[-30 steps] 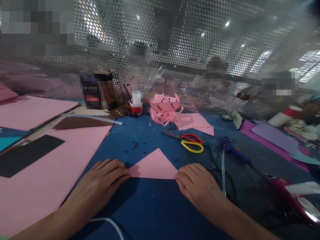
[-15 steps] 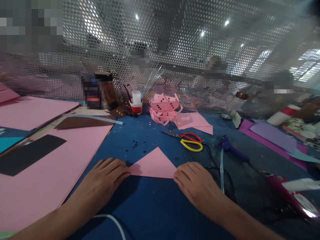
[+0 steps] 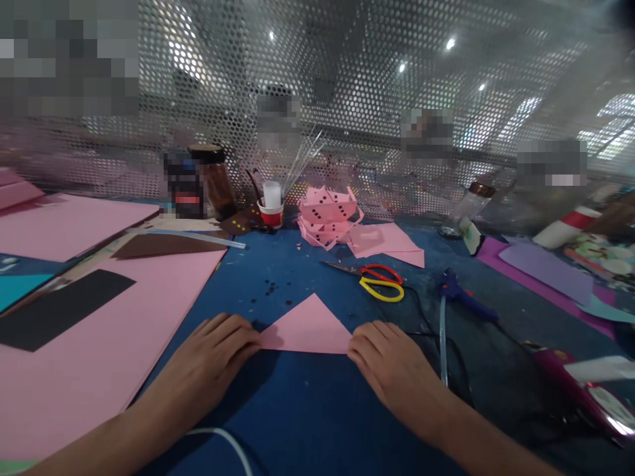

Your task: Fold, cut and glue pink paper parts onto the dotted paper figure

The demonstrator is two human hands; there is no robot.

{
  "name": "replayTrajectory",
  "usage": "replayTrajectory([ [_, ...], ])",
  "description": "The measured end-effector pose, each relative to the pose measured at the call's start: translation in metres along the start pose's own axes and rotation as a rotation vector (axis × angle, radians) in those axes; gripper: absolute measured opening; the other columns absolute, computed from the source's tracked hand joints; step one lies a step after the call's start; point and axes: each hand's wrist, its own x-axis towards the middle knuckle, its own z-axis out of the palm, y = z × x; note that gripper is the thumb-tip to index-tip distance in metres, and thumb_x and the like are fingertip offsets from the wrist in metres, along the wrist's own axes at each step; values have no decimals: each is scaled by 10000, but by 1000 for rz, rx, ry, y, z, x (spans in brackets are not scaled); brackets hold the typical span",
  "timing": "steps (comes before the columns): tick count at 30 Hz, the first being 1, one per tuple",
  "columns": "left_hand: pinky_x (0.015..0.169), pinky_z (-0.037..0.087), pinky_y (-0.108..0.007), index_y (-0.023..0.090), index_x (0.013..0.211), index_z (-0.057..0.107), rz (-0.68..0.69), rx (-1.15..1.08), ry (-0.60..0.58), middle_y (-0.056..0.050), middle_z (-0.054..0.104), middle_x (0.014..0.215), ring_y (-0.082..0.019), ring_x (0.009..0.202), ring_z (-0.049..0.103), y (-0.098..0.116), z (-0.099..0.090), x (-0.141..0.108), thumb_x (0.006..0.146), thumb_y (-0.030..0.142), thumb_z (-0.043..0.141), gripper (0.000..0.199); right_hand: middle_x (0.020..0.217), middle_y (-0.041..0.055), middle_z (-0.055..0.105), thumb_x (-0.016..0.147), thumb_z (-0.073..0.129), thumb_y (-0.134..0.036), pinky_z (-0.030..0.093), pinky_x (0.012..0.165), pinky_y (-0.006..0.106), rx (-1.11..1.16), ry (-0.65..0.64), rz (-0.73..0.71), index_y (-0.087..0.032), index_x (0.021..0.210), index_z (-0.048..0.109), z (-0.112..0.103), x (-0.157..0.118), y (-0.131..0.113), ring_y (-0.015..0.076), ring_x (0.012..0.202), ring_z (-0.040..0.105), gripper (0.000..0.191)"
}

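Note:
A pink paper triangle (image 3: 308,328) lies on the blue table with its point facing away from me and its long edge nearest me. My left hand (image 3: 218,350) pinches its left corner, fingers pressed together. At the right corner, my right hand (image 3: 384,360) grips the paper in the same way. Both thumbs are mostly hidden beneath the hands. Beyond the triangle lie scissors (image 3: 381,283) with one red and one yellow handle, blades toward the left. Small black paper bits (image 3: 270,287) are scattered left of them.
Large pink sheets (image 3: 163,311) cover the left side, with a black paper strip (image 3: 67,309) on top. At the back stands a pink paper basket (image 3: 328,215) beside a red-and-white cup (image 3: 271,216). To the right lie a blue glue gun (image 3: 464,295), its cable and purple paper (image 3: 546,271).
Almost nothing differs. The whole view has shifted very slightly, while both hands stay at the triangle's corners and the paper keeps its shape.

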Motion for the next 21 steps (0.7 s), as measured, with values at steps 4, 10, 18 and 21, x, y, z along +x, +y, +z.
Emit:
replayTrajectory([
  [4, 862, 443, -367, 255, 1017, 687, -16, 13, -8, -22, 690, 1019, -209, 934, 600, -1, 1, -2, 1070, 328, 469, 236, 932, 55, 638, 1042, 463, -128, 408, 758, 371, -9, -18, -11, -173, 953, 631, 0, 0, 1, 211, 836, 579, 195],
  [10, 886, 473, -372, 256, 1044, 700, -16, -13, -8, -43, 698, 1054, -225, 983, 608, -2, 0, -5, 1047, 384, 510, 228, 929, 58, 648, 1035, 480, -135, 402, 740, 372, -17, -7, -11, -171, 945, 635, 0, 1, 1, 215, 827, 577, 182],
  [18, 877, 453, -364, 264, 1024, 684, -14, -43, 0, -20, 694, 1020, -219, 964, 603, -4, 1, -3, 1053, 377, 508, 211, 922, 53, 646, 1019, 503, -120, 401, 747, 362, -2, -41, -3, -170, 943, 630, -1, 2, 2, 208, 828, 578, 156],
  [21, 856, 457, -356, 257, 989, 679, -40, -49, -9, -23, 691, 1000, -219, 944, 605, -2, 0, -1, 1051, 390, 505, 228, 938, 53, 647, 1022, 494, -124, 405, 758, 364, 12, -42, 11, -175, 962, 626, 0, 1, 2, 206, 842, 580, 153],
])
